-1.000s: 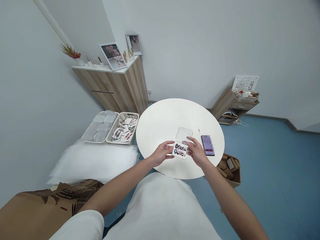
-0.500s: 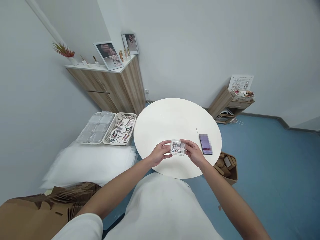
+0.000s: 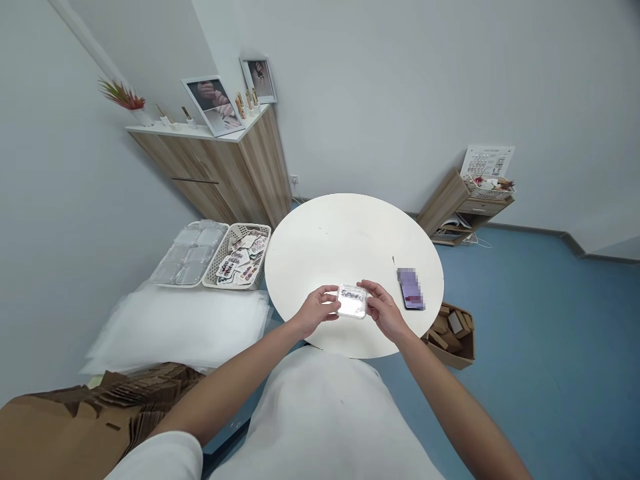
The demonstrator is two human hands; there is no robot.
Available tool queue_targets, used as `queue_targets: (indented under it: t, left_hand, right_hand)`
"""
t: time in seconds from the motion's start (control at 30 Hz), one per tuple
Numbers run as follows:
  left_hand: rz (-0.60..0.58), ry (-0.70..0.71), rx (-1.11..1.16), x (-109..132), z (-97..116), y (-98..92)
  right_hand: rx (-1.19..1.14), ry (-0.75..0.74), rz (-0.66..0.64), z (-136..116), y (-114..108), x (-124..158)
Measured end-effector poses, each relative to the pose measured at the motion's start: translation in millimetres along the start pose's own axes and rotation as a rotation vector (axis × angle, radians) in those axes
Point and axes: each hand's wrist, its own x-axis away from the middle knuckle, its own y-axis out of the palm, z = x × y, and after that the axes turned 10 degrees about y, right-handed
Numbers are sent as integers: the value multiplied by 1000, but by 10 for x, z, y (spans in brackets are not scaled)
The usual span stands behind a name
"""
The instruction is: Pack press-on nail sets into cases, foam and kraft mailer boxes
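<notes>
Between my two hands, over the near part of the round white table (image 3: 345,233), is a small clear plastic box (image 3: 353,302). A row of dark, patterned nail-like pieces shows through its top, and glare whitens the rest. My left hand (image 3: 319,311) grips the box's left side, thumb on the near face and fingers behind. On the opposite side my right hand (image 3: 383,309) is closed on the right edge, with a finger at the upper corner. A phone (image 3: 411,290) with a lit purple screen lies on the table to the right of my right hand.
Left of the table stand a white basket (image 3: 215,275) of printed cards and a tray of clear plastic boxes (image 3: 193,253). White foam sheets (image 3: 175,327) and folded brown cardboard (image 3: 75,427) lie nearer. A carton of small brown boxes (image 3: 453,333) sits at the table's right, below its edge.
The clear box has tilted, so glare now covers much of its lid. Both hands have shifted slightly toward me with it, and the head view has moved a little.
</notes>
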Motion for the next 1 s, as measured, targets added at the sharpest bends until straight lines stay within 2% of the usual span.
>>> queue_targets:
  t: [0.13,0.3,0.5,0.77,0.9,1.0]
  left_hand:
    - [3,17,-1,7,-12,14]
    - [5,2,-6,33,-24,51]
    - [24,-36,-22,37,-18,101]
    - [71,-38,-56,-24,-31,86]
    - [-11,-103,-153,-25,-54,73]
    - [-90,-86,-222,-32,-57,71]
  right_hand:
    - [10,96,-6,-8,-24,51]
    - [69,230,-113,-57,-144,141]
    - [107,267,-144,-92,-240,171]
    - [169,212,-71,-90,-194,27]
    - [157,215,-73,-97,-201,-14]
    - [163,226,-70,-85,-209,-29]
